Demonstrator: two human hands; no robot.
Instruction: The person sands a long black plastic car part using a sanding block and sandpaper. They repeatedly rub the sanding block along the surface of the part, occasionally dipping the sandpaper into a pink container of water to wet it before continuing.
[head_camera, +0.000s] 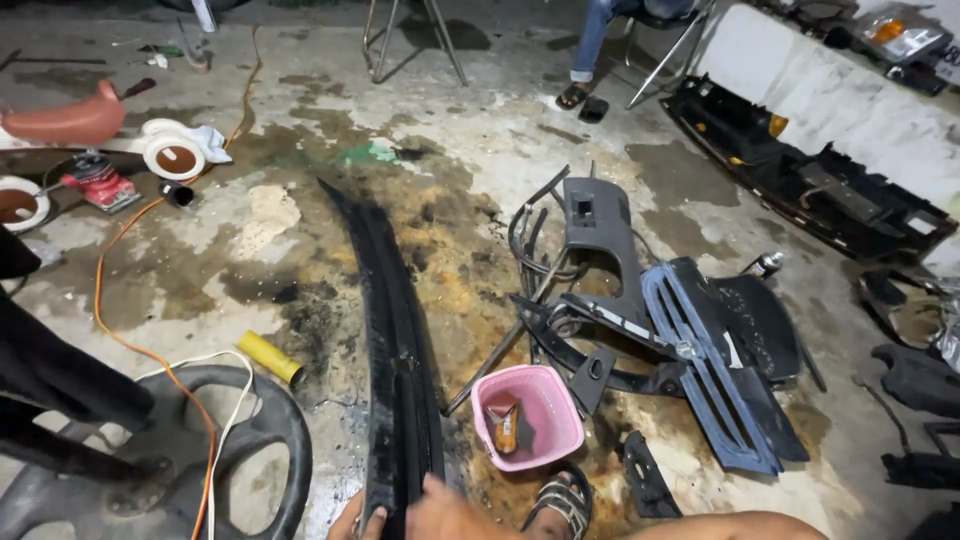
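Along the stained floor (300, 200) lies a long black trim strip (395, 340), its near end under both hands: left hand (352, 522) fingers curl on its edge, right hand (450, 515) presses on top. Just right of the strip sits a pink bucket (528, 415); left of it, a yellow tube (268, 357).

A pink plastic tub (530, 415) sits low in the middle of the frame with a small orange carton (506, 427) inside it. To its right lies a heap of dark car trim panels (690, 350), one with blue slats. A yellow tube (268, 357) lies left of centre on the stained concrete floor (300, 200). An orange cable (120, 300) runs down the left side and over a grey steering wheel (190, 450) at lower left. A red sander (100, 183) rests at upper left.
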